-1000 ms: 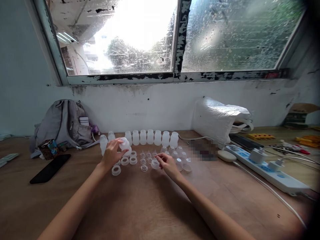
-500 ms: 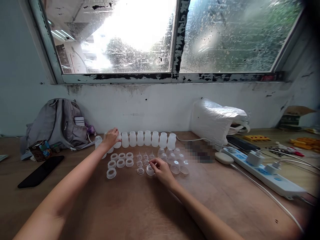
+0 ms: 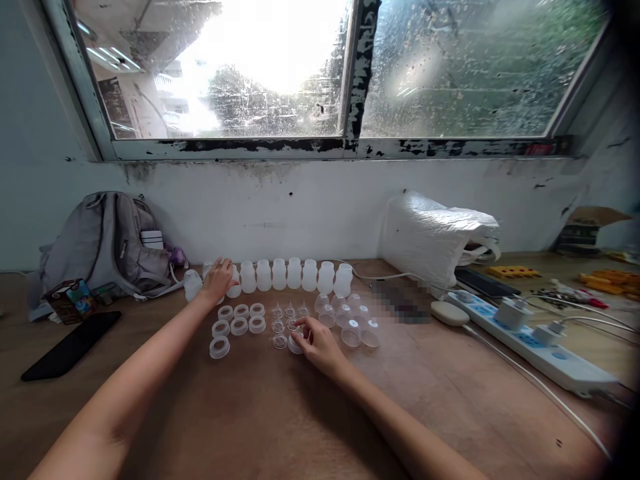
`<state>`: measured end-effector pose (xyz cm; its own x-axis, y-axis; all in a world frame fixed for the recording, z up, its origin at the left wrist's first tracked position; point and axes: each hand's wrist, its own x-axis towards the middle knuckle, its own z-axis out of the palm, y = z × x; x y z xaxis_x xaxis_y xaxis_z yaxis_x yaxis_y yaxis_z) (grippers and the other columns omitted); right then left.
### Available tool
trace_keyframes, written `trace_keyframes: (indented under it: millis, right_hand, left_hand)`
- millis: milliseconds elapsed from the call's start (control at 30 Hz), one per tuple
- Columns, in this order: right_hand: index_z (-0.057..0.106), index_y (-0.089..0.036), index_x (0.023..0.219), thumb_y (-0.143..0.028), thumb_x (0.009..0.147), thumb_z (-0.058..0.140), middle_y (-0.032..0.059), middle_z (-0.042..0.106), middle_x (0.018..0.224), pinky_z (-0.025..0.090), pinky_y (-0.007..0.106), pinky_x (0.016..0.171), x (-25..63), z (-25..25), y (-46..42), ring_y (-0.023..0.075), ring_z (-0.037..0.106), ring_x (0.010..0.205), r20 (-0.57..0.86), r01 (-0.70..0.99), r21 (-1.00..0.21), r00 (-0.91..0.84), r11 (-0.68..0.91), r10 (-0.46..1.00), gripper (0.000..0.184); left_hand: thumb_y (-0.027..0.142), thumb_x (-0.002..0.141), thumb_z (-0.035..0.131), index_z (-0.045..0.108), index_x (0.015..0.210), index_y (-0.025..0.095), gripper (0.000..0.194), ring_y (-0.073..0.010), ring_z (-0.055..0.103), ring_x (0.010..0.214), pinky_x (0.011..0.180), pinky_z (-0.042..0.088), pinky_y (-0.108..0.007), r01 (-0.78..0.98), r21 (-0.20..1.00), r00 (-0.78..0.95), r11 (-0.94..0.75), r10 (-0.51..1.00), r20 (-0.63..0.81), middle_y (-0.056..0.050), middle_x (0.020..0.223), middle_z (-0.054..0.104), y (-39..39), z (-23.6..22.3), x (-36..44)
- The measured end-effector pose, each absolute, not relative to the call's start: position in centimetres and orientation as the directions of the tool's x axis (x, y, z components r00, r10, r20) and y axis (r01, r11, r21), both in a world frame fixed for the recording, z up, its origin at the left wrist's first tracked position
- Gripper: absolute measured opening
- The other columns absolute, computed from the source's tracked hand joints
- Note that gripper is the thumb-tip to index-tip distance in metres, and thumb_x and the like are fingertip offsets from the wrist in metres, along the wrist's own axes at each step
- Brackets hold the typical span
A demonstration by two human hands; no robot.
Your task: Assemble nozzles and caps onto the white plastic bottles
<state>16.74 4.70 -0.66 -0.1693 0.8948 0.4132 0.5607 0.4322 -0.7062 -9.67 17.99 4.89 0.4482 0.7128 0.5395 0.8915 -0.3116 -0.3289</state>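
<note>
A row of several small translucent white bottles [image 3: 294, 273] stands near the back of the wooden table [image 3: 280, 413]. My left hand [image 3: 217, 280] grips a bottle at the row's left end. In front of the row lie several white screw rings [image 3: 241, 325], small clear nipples [image 3: 289, 312] and clear dome caps [image 3: 351, 327]. My right hand [image 3: 318, 341] rests among the nipples, its fingers pinched on a clear nipple on the table.
A grey backpack [image 3: 103, 247], a small carton [image 3: 67, 300] and a black phone [image 3: 70, 345] are at the left. A white plastic bag [image 3: 437, 235], a power strip [image 3: 530, 337] with chargers and cables, and yellow tools [image 3: 515, 272] lie to the right.
My left hand carried a bottle from above the rings back to the row's left end. My right hand lowered its nipple to the table and stayed there.
</note>
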Motion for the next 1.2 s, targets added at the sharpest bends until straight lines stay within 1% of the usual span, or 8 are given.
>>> trace_keyframes:
  millis: [200,367,433,500,633,767,900,1200]
  right_hand:
    - [0.053,-0.024,0.087,-0.036,0.073,0.051,0.0022,0.055,0.079,0.033,0.025,0.057,16.7,-1.6,4.5,0.0151,0.051,0.067,0.357,0.702,-0.595,-0.206,0.391,0.911,0.019]
    - [0.051,-0.023,0.083,-0.033,0.076,0.047,0.0029,0.055,0.081,0.031,0.024,0.056,16.7,-1.5,4.4,0.015,0.051,0.067,0.353,0.742,-0.547,-0.216,0.388,0.91,0.013]
    - [0.05,-0.023,0.08,-0.032,0.077,0.046,0.0025,0.055,0.076,0.031,0.024,0.056,16.7,-1.4,4.4,0.0151,0.05,0.066,0.377,0.726,-0.555,-0.216,0.406,0.901,0.011]
    - [0.048,-0.022,0.076,-0.032,0.078,0.046,0.0022,0.055,0.071,0.032,0.024,0.056,16.6,-1.3,4.4,0.0151,0.05,0.063,0.411,0.702,-0.563,-0.22,0.436,0.885,0.01]
    - [0.044,-0.021,0.07,-0.029,0.079,0.044,0.0015,0.054,0.066,0.032,0.023,0.056,16.2,-1.2,4.0,0.0141,0.049,0.059,0.483,0.651,-0.555,-0.255,0.518,0.838,0.012]
    - [0.043,-0.02,0.068,-0.026,0.08,0.043,0.001,0.054,0.066,0.033,0.022,0.055,15.4,-1.3,3.1,0.0126,0.047,0.058,0.512,0.611,-0.529,-0.324,0.589,0.796,0.013]
    - [0.043,-0.019,0.069,-0.022,0.08,0.042,0.0011,0.054,0.067,0.034,0.021,0.056,14.4,-1.4,2.2,0.0115,0.046,0.058,0.514,0.577,-0.504,-0.398,0.643,0.76,0.012]
    - [0.048,-0.018,0.08,-0.018,0.081,0.041,0.0033,0.058,0.076,0.038,0.022,0.062,13.5,-2.1,1.6,0.0126,0.052,0.067,0.501,0.482,-0.551,-0.461,0.681,0.732,0.007]
  left_hand:
    - [0.021,0.073,0.051,0.05,0.096,0.007,0.027,-0.027,0.045,0.104,0.095,0.025,-0.039,0.901,-0.311,0.43,-0.301,0.71,0.557,-0.017,0.108,0.048,17.7,4.6,-9.2]
    - [0.023,0.074,0.051,0.039,0.111,0.004,0.043,-0.0319,0.035,0.115,0.097,0.021,-0.044,0.927,-0.243,0.374,-0.285,0.673,0.638,-0.023,0.127,0.03,16.5,4.7,-8.0]
    - [0.024,0.075,0.049,0.038,0.113,0.007,0.043,-0.0309,0.029,0.119,0.098,0.021,-0.045,0.925,-0.166,0.358,-0.342,0.633,0.686,-0.021,0.129,0.029,14.8,4.6,-6.9]
    - [0.024,0.077,0.045,0.038,0.113,0.01,0.039,-0.028,0.031,0.118,0.098,0.022,-0.044,0.897,-0.083,0.362,-0.435,0.613,0.702,-0.017,0.127,0.034,12.2,4.1,-5.6]
    - [0.026,0.078,0.044,0.037,0.116,0.015,0.04,-0.0248,0.034,0.117,0.1,0.021,-0.044,0.778,0.055,0.446,-0.626,0.612,0.653,-0.013,0.123,0.041,5.8,1.9,-3.5]
    - [0.032,0.075,0.048,0.035,0.121,0.019,0.049,-0.0258,0.035,0.117,0.101,0.02,-0.046,0.686,0.151,0.513,-0.712,0.62,0.594,-0.011,0.122,0.043,1.6,0.0,-2.8]
    - [0.04,0.072,0.051,0.038,0.116,0.018,0.051,-0.0249,0.039,0.113,0.101,0.021,-0.047,0.702,0.146,0.526,-0.697,0.645,0.554,-0.01,0.116,0.048,0.8,-0.5,-2.8]
    - [0.046,0.07,0.052,0.053,0.089,0.02,0.033,-0.0236,0.046,0.103,0.101,0.018,-0.048,0.716,0.142,0.519,-0.683,0.658,0.546,-0.007,0.103,0.054,0.8,-0.6,-3.2]
